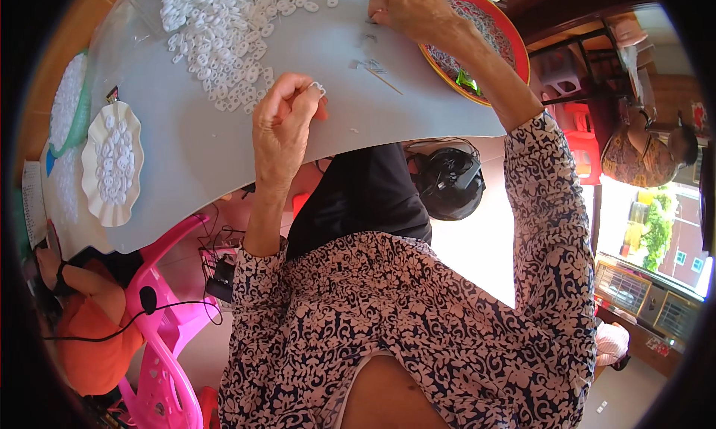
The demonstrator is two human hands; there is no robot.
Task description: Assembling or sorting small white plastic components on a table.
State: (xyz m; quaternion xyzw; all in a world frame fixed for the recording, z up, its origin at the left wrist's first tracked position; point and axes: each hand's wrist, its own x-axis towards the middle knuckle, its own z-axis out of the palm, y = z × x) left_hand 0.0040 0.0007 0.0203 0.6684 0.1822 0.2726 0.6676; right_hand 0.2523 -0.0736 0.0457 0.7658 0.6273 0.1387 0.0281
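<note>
My left hand (282, 127) is closed, thumb against fingers, over the table's near edge. It pinches a small white plastic piece with an opening in it (317, 88). Farther right, my right hand (410, 13) reaches to the tabletop with its fingers drawn together; whatever they grip is hidden. Beside those fingertips lie a few tiny dark bits (370, 36). A thin brown stick (384, 80) and some small metal-looking bits (364, 63) lie nearer to me. Under my right forearm stands a round red-and-gold rimmed tray (522, 52) full of small greyish pieces, with something bright green (468, 82) at its near side.
A large heap of white plastic pieces (224, 37) covers the table's far left. A scalloped cream dish (95, 194) holds more of them. At the lower left are a pink chair (160, 317) and a person in orange (97, 339). A black bag (447, 186) sits below the table edge.
</note>
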